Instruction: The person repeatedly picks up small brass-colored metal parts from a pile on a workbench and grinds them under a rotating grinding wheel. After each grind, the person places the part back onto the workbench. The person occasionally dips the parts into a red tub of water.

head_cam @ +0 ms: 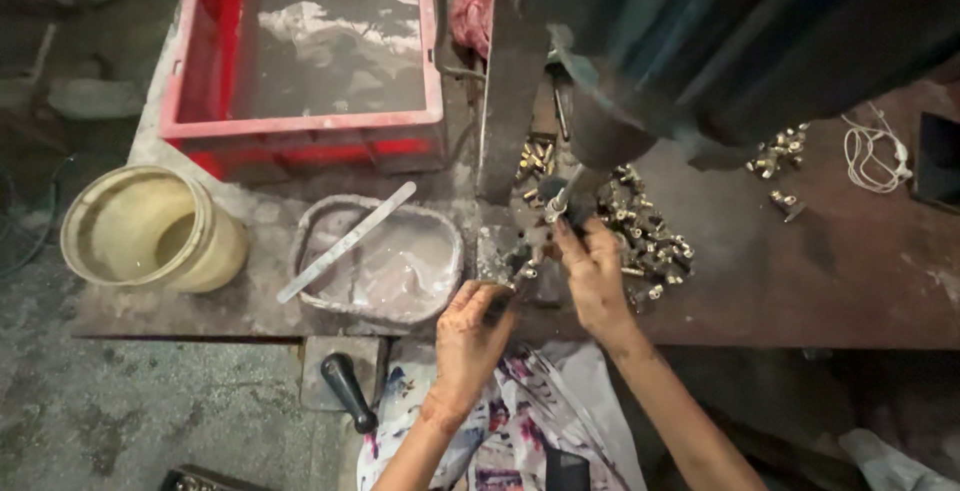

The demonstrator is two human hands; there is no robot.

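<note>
A: The right hand (592,273) sits under the dark machine (700,41), near the middle of the bench's front edge; fingers pinched on a small brass fitting (527,271) at the fixture w/ the tool tip (556,203) just above. Grip looks nearly closed; how firmly it holds can't be told.

B: And the left hand (470,336)?

A: It's at the front edge, fingers curled round a small dark piece (497,303); closed, but what the piece is can't be made out; too shadowed.

B: So the risk?

A: Fingertips close below the tool; if the machine comes down w/ the fingers there, a pinch seems likely. Also the pile of brass fittings (650,246) lies touching the right hand's far side; a nudge could roll some off the front edge.

B: The wet stuff?

A: Grey tray of pale liquid (385,276) w/ a flat stick (348,242) lies just left of the left hand; an elbow swing could slop it. The red crate (300,131) at the back-left corner and the cream bucket (150,229) at the left edge are well apart; less worry. The white cable (872,156) near the right edge lies away from both hands.
</note>
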